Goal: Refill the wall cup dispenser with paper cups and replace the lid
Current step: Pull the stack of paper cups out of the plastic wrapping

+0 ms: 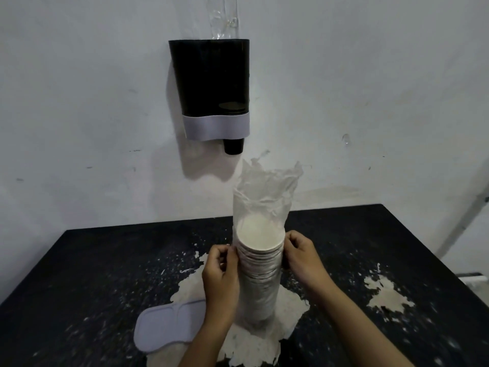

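Note:
A tall stack of white paper cups [260, 276] stands upright on the black table [92, 274], inside a clear plastic sleeve [267, 186] that is open and crumpled above the top cup. My left hand [221, 271] pinches the sleeve on the stack's left side. My right hand [301, 256] grips it on the right side. The dark dispenser [210, 83] with a grey band hangs on the wall above, its top open, and a black cup [233, 146] pokes out below. The grey lid [166, 328] lies flat on the table, left of the stack.
The table surface has worn pale patches [386, 292] around the stack and to the right. A clear plastic strip [225, 17] hangs on the wall above the dispenser. A white object [473, 280] sits past the table's right edge.

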